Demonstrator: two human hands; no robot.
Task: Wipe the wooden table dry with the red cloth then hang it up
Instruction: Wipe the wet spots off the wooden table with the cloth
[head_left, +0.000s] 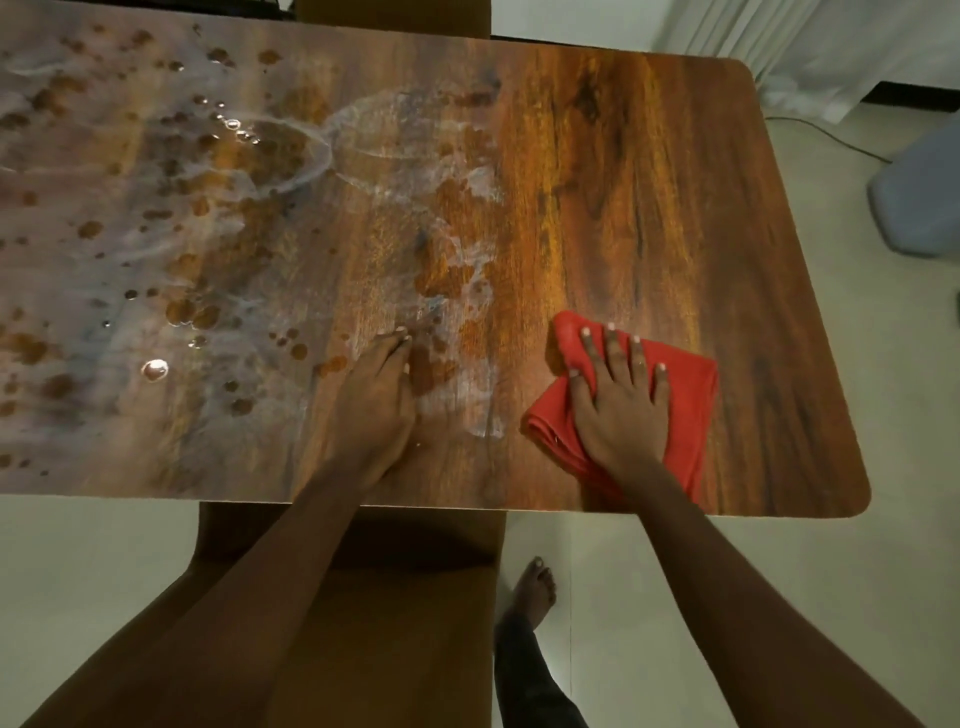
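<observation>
Our right hand (621, 395) lies flat with fingers spread and straight, pressing down on the red cloth (685, 410); nothing is gripped, the palm simply bears on the fabric. From the head view, the cloth sits folded and bunched on the wooden table (675, 182), near the front edge and toward the right end; its near corner reaches almost to that edge. Our left hand (376, 400) rests on the tabletop well to the left of the cloth, fingers straight and close together, holding nothing; its fingertips lie on a smeared, wet patch.

We judge the wiping to be under way but far from finished; the right part of the table around and beyond the cloth looks dry and shows clean grain, while the middle and the whole left side carry milky smears, scattered drops and a few standing beads of water (155, 370). That leaves most of the surface to cover, working leftward from the boundary just beside the cloth.

Hanging the cloth has not begun, and we see no hook or rail for it in this view. Below the table stands a brown chair (363, 597), with a bare foot (535, 587) on the pale floor beside it; a white curtain (727, 31) hangs beyond the far corner.
</observation>
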